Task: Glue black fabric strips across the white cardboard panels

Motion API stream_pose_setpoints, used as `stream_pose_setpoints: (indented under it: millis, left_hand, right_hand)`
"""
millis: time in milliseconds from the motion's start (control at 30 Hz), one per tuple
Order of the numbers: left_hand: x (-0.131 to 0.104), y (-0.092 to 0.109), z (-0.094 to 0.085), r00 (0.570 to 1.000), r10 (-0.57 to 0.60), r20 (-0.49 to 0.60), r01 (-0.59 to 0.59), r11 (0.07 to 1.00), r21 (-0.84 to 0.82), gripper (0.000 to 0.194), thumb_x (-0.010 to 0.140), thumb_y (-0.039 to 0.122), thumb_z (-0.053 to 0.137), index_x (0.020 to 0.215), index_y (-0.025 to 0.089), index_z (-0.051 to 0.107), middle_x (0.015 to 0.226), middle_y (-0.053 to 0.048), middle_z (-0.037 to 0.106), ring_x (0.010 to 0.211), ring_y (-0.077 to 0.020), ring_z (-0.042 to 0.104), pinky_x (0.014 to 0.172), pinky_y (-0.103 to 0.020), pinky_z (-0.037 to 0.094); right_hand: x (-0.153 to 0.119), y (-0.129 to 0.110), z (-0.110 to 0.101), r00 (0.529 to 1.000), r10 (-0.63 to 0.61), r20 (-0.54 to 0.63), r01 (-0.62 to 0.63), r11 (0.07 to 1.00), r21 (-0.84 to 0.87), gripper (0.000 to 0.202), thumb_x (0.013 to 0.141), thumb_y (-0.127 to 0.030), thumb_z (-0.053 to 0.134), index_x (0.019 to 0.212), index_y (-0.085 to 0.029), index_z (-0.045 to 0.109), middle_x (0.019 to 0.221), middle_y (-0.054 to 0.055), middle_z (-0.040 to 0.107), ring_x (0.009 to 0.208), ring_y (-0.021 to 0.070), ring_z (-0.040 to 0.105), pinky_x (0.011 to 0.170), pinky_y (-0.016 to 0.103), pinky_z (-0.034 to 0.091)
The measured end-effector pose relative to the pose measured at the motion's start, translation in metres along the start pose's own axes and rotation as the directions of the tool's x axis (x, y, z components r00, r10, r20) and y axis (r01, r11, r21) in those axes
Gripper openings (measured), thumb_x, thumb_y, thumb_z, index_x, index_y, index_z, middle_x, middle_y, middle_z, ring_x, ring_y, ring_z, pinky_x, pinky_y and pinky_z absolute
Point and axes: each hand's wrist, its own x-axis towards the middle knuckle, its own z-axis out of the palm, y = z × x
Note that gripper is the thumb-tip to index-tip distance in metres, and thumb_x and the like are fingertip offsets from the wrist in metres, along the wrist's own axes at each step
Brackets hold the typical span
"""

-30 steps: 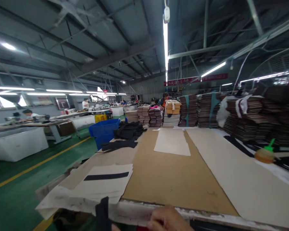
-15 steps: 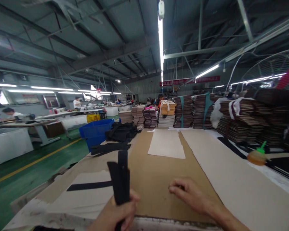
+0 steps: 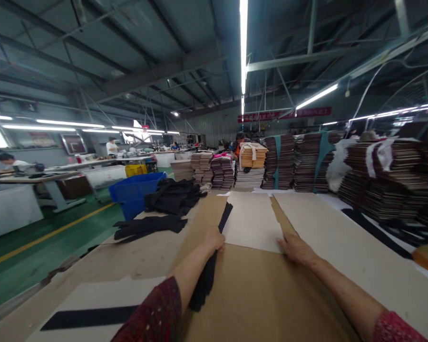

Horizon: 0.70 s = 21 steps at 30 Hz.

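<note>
Well, the left hand (image 3: 215,240) grips long black fabric-like strips (image 3: 206,278) running from its one to seven o'clock, while the right hand (image 3: 296,248) (pinching or not, I cannot tell) touches a pale rectangular paper-like sheet (image 3: 251,221) at its ten o'clock.

blue bin (image 3: 133,191), red banner (image 3: 312,112)

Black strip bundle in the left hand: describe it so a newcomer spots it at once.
Start at the flat brown board running up the middle of the view. Along its left side, the bare left hand grips a bundle of long, narrow, black cloth-like strips. Unlike the single black strip lying flat at lower left, this bundle is layered and hand-held.
</note>
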Motion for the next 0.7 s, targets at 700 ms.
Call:
stream_pose_setpoints:
  millis: [700]
  left_hand:
    - [-0.314, -0.129, -0.023, 0.999, -0.005, 0.052, 0.011, 0.994, -0.107, 0.057, 0.076, 0.031, 0.059, 0.132, 0.019, 0.049, 0.059, 0.004, 0.061, 0.043, -0.0147, 0.057, 0.039, -0.022, 0.045]
  right_hand:
    - [-0.289, -0.009, 0.053, 0.937, -0.243, -0.251, 0.256, 0.967, 0.019, 0.062, 0.086, -0.064, 0.046, 0.127, -0.022, 0.064, 0.140, 0.015, 0.054, 0.132, 0.0386, 0.045, 0.107, 0.060, 0.041]
